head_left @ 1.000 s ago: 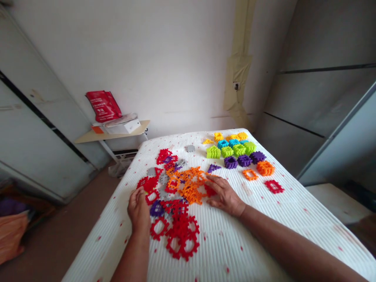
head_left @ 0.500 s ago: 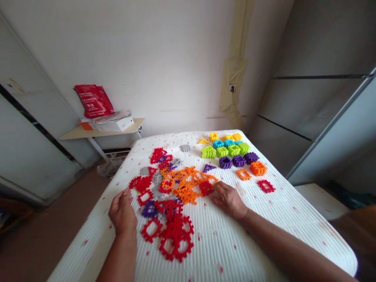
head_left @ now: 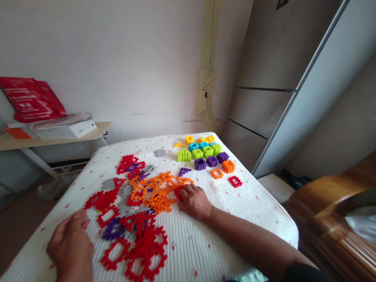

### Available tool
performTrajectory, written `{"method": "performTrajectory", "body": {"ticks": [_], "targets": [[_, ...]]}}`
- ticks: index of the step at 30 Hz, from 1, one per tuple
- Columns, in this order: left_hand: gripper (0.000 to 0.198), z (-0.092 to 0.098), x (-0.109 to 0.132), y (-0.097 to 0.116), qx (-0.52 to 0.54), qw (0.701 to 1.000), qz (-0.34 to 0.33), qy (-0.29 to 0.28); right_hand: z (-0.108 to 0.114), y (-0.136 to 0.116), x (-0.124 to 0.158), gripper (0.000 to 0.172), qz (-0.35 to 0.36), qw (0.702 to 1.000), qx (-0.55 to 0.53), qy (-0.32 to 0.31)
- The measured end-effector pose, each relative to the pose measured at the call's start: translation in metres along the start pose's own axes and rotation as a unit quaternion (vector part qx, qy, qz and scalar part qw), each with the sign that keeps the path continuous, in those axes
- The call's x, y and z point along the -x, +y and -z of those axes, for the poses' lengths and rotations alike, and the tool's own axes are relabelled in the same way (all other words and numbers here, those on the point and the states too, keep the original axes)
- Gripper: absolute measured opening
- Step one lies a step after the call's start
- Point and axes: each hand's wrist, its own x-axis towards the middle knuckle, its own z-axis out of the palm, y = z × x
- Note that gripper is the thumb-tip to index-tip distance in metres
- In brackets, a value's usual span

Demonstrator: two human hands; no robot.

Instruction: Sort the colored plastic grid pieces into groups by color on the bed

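Observation:
My right hand [head_left: 194, 200] has its fingers closed on a red square building piece [head_left: 178, 192] at the right edge of a mixed heap. Orange pieces [head_left: 160, 196] lie tangled beside those fingertips. Off the heap's left side, my left hand [head_left: 72, 243] is loosely curled over the mat, and nothing shows in it. Nearest to it are a red square frame [head_left: 115, 253], a purple piece [head_left: 113, 229] and a flat red piece [head_left: 106, 199]. Red frames [head_left: 147, 254] overlap at the near end of the heap. Grey pieces [head_left: 125, 192] show among the red and orange ones.
Stacks sorted by colour stand at the back right: yellow [head_left: 189, 140], blue [head_left: 193, 147], green [head_left: 184, 155], purple [head_left: 200, 163] and orange [head_left: 228, 166]. A single red frame [head_left: 235, 181] lies near the white mat's [head_left: 235, 227] right edge. A side table [head_left: 101, 128] holds red bags [head_left: 29, 100].
The view has turned to the right, so the bed-like surface and pieces appear further left. My right hand stays at the red square piece, its fingers now further over it. My left hand remains beside the heap.

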Motion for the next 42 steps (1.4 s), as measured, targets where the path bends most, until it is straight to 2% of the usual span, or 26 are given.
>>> {"method": "performTrajectory", "body": {"ticks": [6, 11, 14, 16, 19, 21, 23, 25, 27, 29, 31, 33, 36, 39, 42], "targets": [[0.024, 0.002, -0.001, -0.001, 0.001, 1.000, 0.004, -0.005, 0.014, 0.008, 0.003, 0.021, -0.001, 1.000, 0.006, 0.015], [0.025, 0.002, -0.003, -0.002, 0.014, 1.000, 0.011, -0.011, 0.021, 0.029, 0.010, 0.015, -0.087, 0.988, -0.074, 0.101], [0.026, 0.000, -0.003, -0.001, 0.026, 1.000, 0.012, -0.011, 0.020, 0.037, 0.013, 0.011, -0.116, 0.979, -0.140, 0.092], [0.027, -0.001, -0.002, -0.001, 0.024, 1.000, 0.008, -0.008, 0.018, 0.036, 0.014, 0.011, -0.099, 0.979, -0.166, 0.065], [0.026, -0.001, -0.001, 0.000, 0.022, 1.000, 0.008, -0.010, 0.012, 0.027, 0.014, 0.013, -0.026, 0.983, -0.177, 0.033], [0.027, 0.000, 0.000, 0.001, 0.019, 1.000, 0.010, -0.011, 0.009, 0.021, 0.014, 0.015, 0.019, 0.984, -0.173, 0.032], [0.029, 0.000, 0.001, 0.003, 0.013, 1.000, 0.011, -0.012, 0.009, 0.018, 0.014, 0.017, 0.034, 0.983, -0.179, 0.036], [0.030, 0.001, 0.003, 0.005, 0.010, 1.000, 0.013, -0.013, 0.011, 0.020, 0.014, 0.018, 0.003, 0.979, -0.200, 0.045], [0.031, 0.001, 0.004, 0.006, 0.007, 1.000, 0.013, -0.015, 0.014, 0.026, 0.014, 0.017, -0.066, 0.967, -0.240, 0.060], [0.034, 0.002, 0.003, 0.006, 0.005, 1.000, 0.011, -0.020, 0.017, 0.034, 0.017, 0.021, -0.142, 0.943, -0.294, 0.072], [0.035, 0.002, 0.001, 0.003, 0.000, 1.000, 0.009, -0.025, 0.018, 0.043, 0.022, 0.026, -0.195, 0.915, -0.347, 0.063], [0.037, 0.003, -0.002, -0.001, -0.009, 1.000, 0.004, -0.029, 0.019, 0.051, 0.029, 0.025, -0.218, 0.903, -0.369, 0.036], [0.039, 0.003, -0.007, -0.008, -0.021, 0.999, -0.007, -0.026, 0.023, 0.060, 0.041, 0.026, -0.230, 0.918, -0.323, 0.028], [0.037, 0.002, -0.008, -0.009, -0.018, 0.999, -0.009, -0.025, 0.029, 0.064, 0.049, 0.033, -0.256, 0.935, -0.231, 0.088], [0.035, 0.002, -0.005, -0.007, -0.011, 0.999, -0.016, -0.028, 0.034, 0.062, 0.051, 0.026, -0.300, 0.937, -0.144, 0.104]]}}
